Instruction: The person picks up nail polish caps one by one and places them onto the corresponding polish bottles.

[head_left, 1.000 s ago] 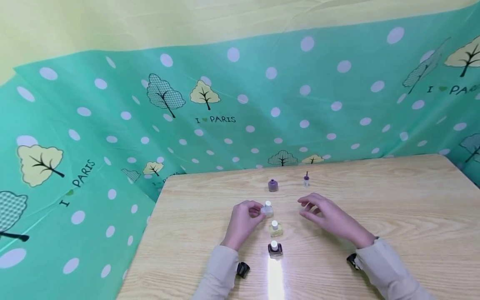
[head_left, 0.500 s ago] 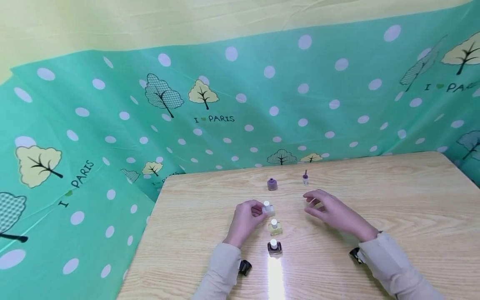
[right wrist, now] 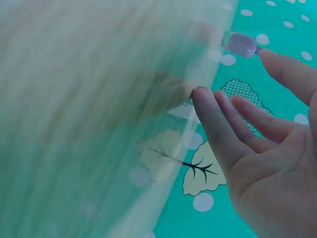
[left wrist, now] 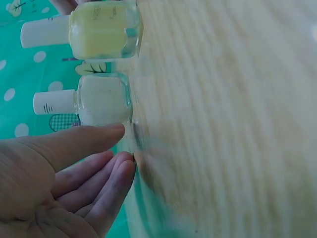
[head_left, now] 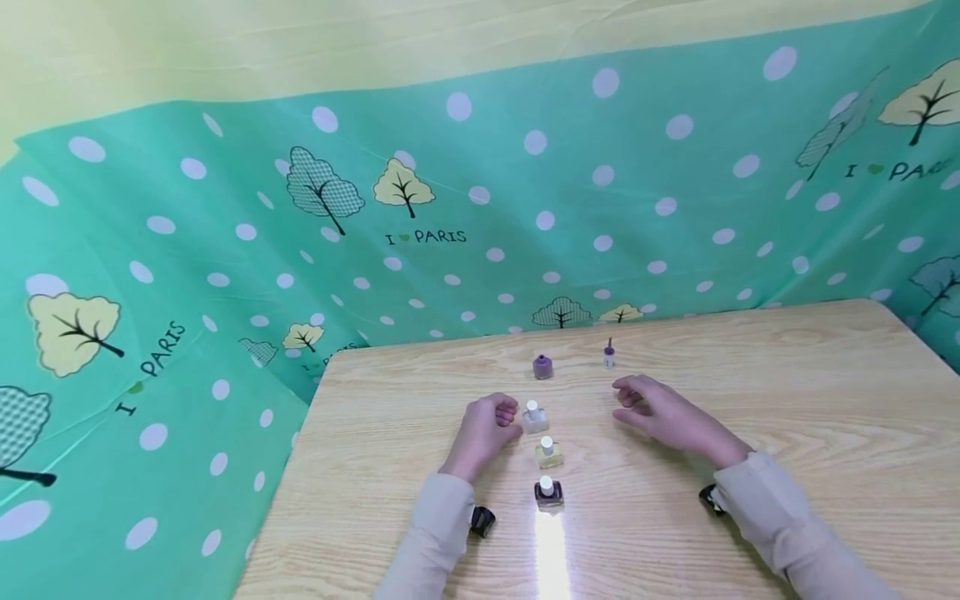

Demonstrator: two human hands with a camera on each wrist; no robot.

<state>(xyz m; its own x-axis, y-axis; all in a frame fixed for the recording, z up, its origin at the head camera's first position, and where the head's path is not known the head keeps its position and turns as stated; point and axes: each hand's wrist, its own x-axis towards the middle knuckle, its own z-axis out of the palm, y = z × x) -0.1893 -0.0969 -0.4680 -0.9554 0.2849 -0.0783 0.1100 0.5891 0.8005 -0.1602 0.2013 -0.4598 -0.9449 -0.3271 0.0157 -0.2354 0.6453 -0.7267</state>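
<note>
My left hand (head_left: 483, 433) is just left of a white nail polish bottle (head_left: 536, 421), its fingers loosely bent and holding nothing. In the left wrist view a narrow gap shows between the thumb and that white bottle (left wrist: 103, 101). A yellow nail polish bottle (head_left: 549, 455) and a dark one (head_left: 548, 495) stand in line nearer me, both with white caps on. My right hand (head_left: 663, 417) hovers to the right of the row, fingers relaxed around nothing. Beyond the hands stands an uncapped purple nail polish bottle (head_left: 543, 367). Its brush cap (head_left: 609, 356) stands upside down, with the purple brush upward.
The wooden table (head_left: 810, 392) reaches back to a green dotted cloth (head_left: 480, 225) hanging behind and along the left side. Light glares off the tabletop in front of the dark bottle. Each wrist wears a small black device.
My left hand has let go of the white bottle and drawn back slightly left. The right hand has shifted a little to the right. The bottles stay in their row.
</note>
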